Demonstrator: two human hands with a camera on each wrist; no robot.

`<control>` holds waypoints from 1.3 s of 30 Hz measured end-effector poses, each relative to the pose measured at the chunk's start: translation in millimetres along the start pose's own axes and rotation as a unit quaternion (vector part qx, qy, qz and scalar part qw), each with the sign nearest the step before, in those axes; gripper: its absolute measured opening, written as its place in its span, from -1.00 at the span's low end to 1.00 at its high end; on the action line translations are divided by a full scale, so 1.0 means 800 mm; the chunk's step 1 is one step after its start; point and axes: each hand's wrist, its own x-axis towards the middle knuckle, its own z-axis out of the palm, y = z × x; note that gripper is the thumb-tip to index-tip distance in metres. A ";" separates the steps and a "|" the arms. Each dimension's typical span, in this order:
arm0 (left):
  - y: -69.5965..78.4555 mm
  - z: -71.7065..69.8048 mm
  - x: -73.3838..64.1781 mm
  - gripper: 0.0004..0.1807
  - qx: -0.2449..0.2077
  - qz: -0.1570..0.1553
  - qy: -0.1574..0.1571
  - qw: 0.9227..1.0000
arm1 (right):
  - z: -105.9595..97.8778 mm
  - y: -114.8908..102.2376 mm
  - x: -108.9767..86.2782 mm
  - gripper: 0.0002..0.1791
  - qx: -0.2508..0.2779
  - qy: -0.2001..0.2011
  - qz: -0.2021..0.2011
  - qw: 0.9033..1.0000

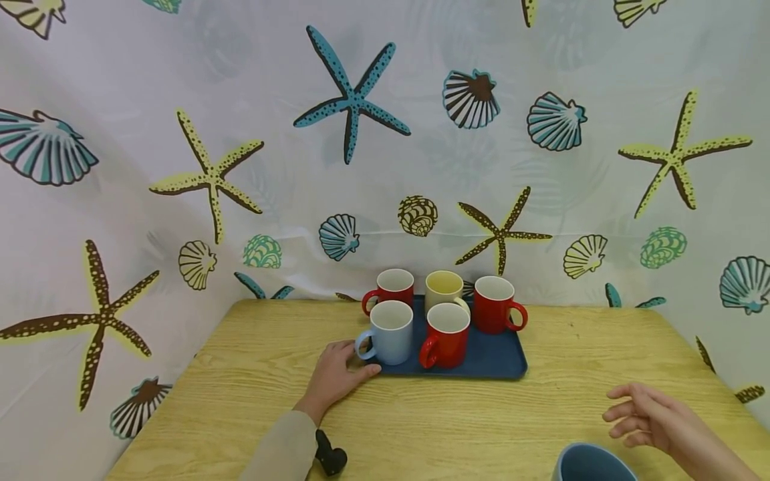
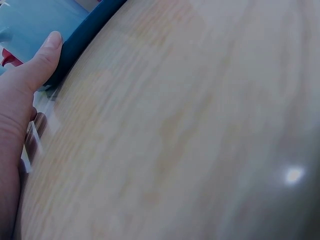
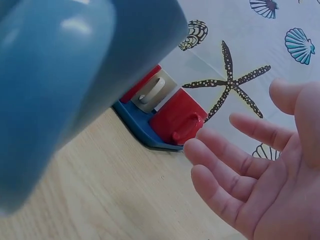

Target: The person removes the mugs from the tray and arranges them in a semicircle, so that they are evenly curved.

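At the left front corner of a dark blue tray (image 1: 493,364), my left hand (image 1: 333,377) grips the edge, thumb along the front rim and fingers at the left side. In the left wrist view the thumb (image 2: 46,57) lies against the tray rim, beside a light blue mug (image 1: 392,334). That mug stands on the tray with three red mugs and a cream mug (image 1: 444,286). My right hand (image 1: 658,421) is held in the air with loosely bent fingers and holds nothing. A blue mug (image 1: 592,464) is close to it, partly cut off by the frame.
The wooden table (image 1: 445,421) ends at a patterned cloth (image 1: 421,167) with starfish and shells, which hangs behind and on both sides. A small black object (image 1: 331,454) shows by the left sleeve (image 1: 283,447). The red mug (image 1: 494,307) has its handle over the tray's right edge.
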 end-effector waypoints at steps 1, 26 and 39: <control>-0.001 0.000 0.000 -0.29 0.001 0.001 0.001 1.000 | 0.001 -0.002 0.003 -0.56 0.000 0.002 -0.001 1.000; -0.011 0.008 -0.001 -0.20 0.007 0.004 0.005 1.000 | 0.011 -0.043 0.071 -0.64 -0.068 0.049 -0.053 0.995; -0.013 0.010 0.002 -0.20 0.011 0.001 0.006 1.000 | 0.006 -0.046 0.117 -0.54 -0.129 0.111 -0.001 0.985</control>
